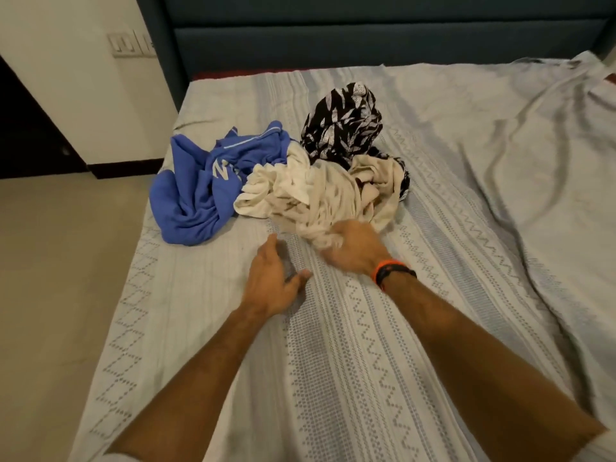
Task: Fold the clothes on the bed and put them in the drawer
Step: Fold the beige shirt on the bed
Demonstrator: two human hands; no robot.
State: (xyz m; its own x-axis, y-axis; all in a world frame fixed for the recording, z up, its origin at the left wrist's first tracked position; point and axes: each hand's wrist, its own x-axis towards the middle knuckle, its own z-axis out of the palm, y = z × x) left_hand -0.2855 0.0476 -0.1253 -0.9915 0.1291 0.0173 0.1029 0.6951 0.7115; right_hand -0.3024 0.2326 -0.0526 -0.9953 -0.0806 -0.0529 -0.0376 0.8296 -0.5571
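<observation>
On the patterned sheet [350, 345] lie 3 crumpled clothes [266, 175], headboard [366, 38] far. Right hand [353, 248] grips the cream one; left hand [271, 283] hovers, fingers spread.

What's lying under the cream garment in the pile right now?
The cream garment overlaps the blue garment's right edge and the black-and-white patterned garment's near edge. Right hand grips its near edge. Anything else beneath it is hidden.

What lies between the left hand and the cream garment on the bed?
Nothing visible: only bare bedsheet separates the left hand from the cream garment, whose near edge the right hand already grips.
</observation>
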